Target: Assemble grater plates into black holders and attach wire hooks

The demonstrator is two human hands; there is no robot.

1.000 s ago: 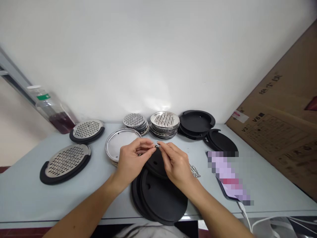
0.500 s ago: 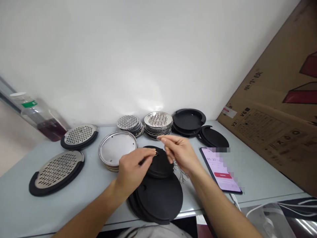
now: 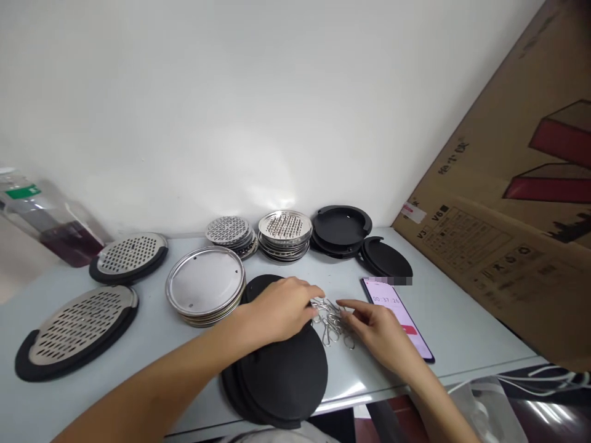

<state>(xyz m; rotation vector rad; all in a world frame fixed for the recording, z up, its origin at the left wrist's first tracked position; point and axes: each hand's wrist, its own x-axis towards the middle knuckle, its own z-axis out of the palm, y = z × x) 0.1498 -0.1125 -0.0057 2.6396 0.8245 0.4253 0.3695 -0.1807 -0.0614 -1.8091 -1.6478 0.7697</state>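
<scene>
A loose pile of small bent wire loops (image 3: 330, 326) lies on the table between my hands. My left hand (image 3: 281, 311) reaches over the black discs from the left, thumb and index finger apart at the pile's left edge. My right hand (image 3: 381, 332) comes in from the right; its thumb and index tips are slightly parted at the loops, and I see nothing clearly gripped. Under my left hand lie a smaller black disc (image 3: 261, 285) and a stack of larger black discs (image 3: 286, 375), partly covered by my hand and forearm.
Round metal plates (image 3: 205, 280) are stacked left of centre. Perforated grater discs (image 3: 285, 226) and black trays (image 3: 342, 227) stand along the wall. Two graters in black rims (image 3: 83, 326) lie left, near a bottle (image 3: 50, 215). A phone (image 3: 401, 320) and a cardboard box (image 3: 498, 215) are right.
Both hands have come down from above the black discs to the wire loops on the table. The small ring-like piece at my left fingertips no longer shows there. The view has shifted slightly right.
</scene>
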